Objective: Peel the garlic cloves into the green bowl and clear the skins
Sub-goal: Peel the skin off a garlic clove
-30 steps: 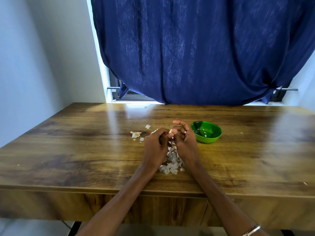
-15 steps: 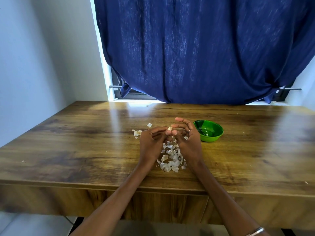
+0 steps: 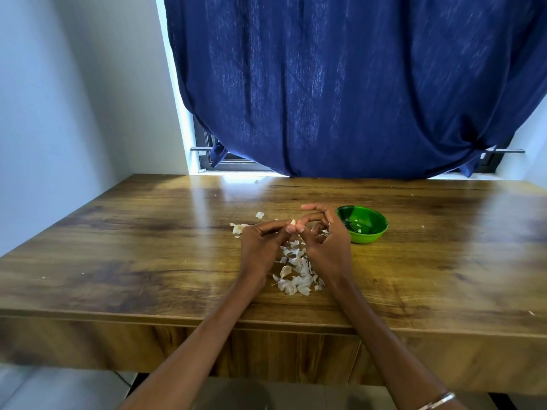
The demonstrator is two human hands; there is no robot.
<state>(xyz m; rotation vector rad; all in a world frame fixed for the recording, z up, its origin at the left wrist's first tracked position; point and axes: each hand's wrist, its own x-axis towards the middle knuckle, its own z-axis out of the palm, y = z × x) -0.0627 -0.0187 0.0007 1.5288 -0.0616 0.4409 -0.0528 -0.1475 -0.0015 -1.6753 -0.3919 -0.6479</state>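
Both hands have lifted slightly off the skin pile compared with a second ago, and the right hand's fingers have spread and risen while the pinch at the clove holds. From my remote view, the left hand (image 3: 263,244) has a narrow grip, thumb and forefinger pinching a small pale garlic clove (image 3: 293,222) at its tip. The right hand (image 3: 327,241) meets it from the other side, thumb and a fingertip closed on the same clove, its other fingers (image 3: 313,207) arched above.

I take the green bowl (image 3: 373,235) as my landmark: the clove is held just to its left, above the tabletop (image 3: 133,247), and the right hand's knuckles sit just beside the bowl's left rim. Inside the bowl I see a few pale bits, too small to tell what they are. A pile of papery garlic skins (image 3: 296,276) lies left of and nearer to me than the bowl, between the two wrists. A few loose skin scraps (image 3: 238,227) lie farther left of the bowl, beyond the left hand. Behind the bowl a dark blue curtain (image 3: 340,84) hangs over the window. A bangle (image 3: 438,402) circles the right wrist.
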